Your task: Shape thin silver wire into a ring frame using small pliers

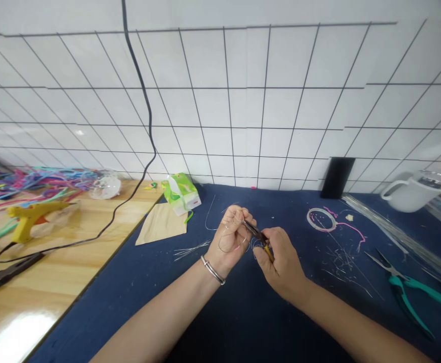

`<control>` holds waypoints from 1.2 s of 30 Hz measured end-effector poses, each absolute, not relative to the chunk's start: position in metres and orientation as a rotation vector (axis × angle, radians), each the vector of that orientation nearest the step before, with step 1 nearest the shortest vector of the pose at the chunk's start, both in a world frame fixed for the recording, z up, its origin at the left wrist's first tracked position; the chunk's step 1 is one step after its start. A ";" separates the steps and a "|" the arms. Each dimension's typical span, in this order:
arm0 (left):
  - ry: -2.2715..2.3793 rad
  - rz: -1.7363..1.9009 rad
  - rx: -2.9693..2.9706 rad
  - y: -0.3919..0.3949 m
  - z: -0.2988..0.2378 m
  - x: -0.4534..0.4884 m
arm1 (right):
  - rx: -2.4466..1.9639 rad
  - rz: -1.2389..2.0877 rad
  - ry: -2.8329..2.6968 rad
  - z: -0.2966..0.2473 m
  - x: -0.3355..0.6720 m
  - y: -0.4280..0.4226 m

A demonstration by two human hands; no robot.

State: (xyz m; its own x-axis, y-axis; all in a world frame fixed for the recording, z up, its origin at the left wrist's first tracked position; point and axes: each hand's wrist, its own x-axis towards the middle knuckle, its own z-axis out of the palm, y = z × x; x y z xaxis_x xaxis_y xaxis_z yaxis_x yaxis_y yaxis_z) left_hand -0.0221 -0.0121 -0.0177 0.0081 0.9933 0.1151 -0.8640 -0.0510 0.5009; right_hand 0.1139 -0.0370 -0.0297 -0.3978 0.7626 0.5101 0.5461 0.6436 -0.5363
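Observation:
My left hand is closed, its fingers pinching a thin silver wire that curves in a loop below the palm. A metal bangle circles that wrist. In my right hand is a pair of pliers with dark jaws and yellow-marked handles, the jaws pointing up and left to the left fingertips. The jaws meet the wire there; the exact grip is too small to make out. More curled wire shows between the two hands, partly hidden behind the right fingers.
Teal-handled long-nose pliers, wire scraps, a white ring with pink cord, a wire bundle and a white mug are at right. Left are a beige cloth, a green tissue pack and a yellow glue gun.

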 end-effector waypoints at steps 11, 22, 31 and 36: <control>0.352 1.578 0.482 -0.013 -0.014 -0.019 | -1.040 0.220 -2.055 -0.032 0.110 -0.035; 0.342 1.570 0.480 -0.011 -0.015 -0.016 | -1.023 0.060 -2.012 -0.040 0.108 -0.026; 0.440 1.565 0.575 -0.010 -0.021 -0.018 | -0.976 -0.057 -2.050 -0.041 0.116 -0.021; 0.417 1.543 0.585 -0.011 -0.020 -0.021 | -0.961 0.033 -2.036 -0.039 0.121 -0.022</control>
